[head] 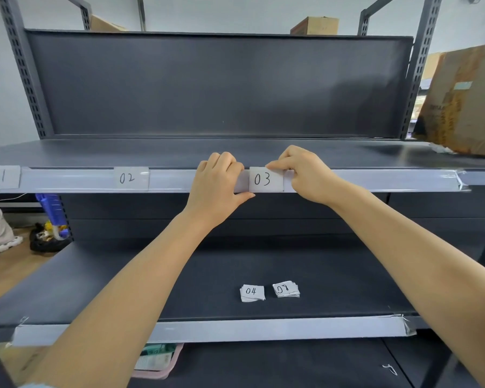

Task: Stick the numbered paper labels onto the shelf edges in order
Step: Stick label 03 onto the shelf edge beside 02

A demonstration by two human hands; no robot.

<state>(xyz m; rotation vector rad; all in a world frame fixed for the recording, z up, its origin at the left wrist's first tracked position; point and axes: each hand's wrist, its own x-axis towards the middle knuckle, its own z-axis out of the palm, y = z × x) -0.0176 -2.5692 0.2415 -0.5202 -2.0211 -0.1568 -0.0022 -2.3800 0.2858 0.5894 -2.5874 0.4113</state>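
Note:
A white paper label marked 03 (pixel 266 179) sits in the clear strip on the upper shelf edge (pixel 81 180). My left hand (pixel 219 186) grips the strip just left of it, fingers curled over the top and thumb under the edge. My right hand (pixel 297 172) pinches the label's upper right corner. Labels 01 (pixel 1 177) and 02 (pixel 130 178) sit further left in the same strip. On the lower shelf lie two small stacks of labels, one topped by 04 (pixel 252 292), the other by 08 (pixel 285 289).
The lower shelf edge strip (pixel 235 330) holds no labels. A cardboard box (pixel 465 102) stands on the upper shelf at the right. A blue bin (pixel 49 204) and a dark bag (pixel 48 239) are on the floor at the left. A pink tray (pixel 157 362) lies below.

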